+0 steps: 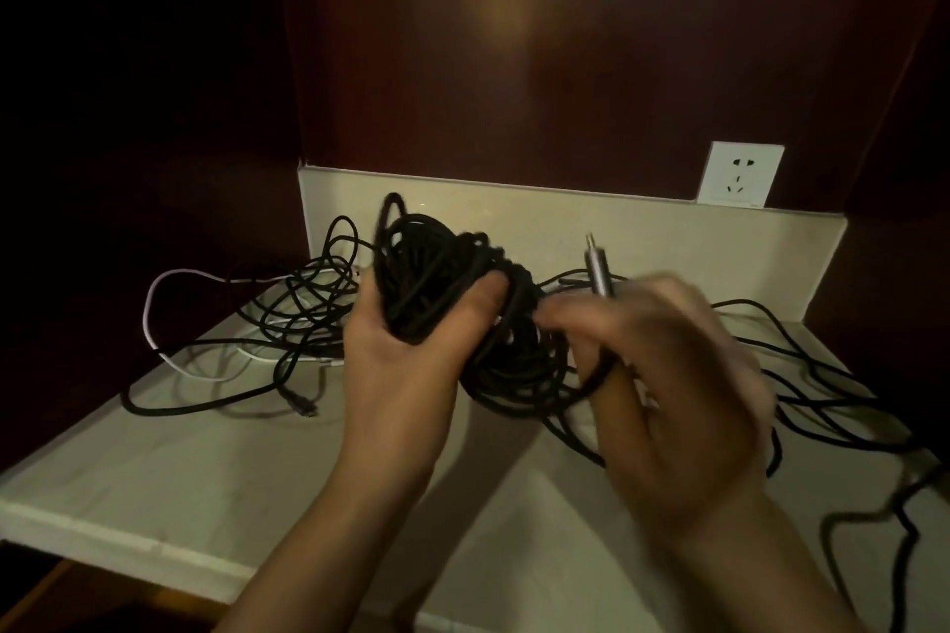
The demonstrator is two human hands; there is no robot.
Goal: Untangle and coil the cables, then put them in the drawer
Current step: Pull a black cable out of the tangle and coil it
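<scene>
Tangles are the risk here imo. Left hand has its fingers clamped round the black cable bundle above the table; right hand pinches its metal plug. Loose cables below could snag.
</scene>
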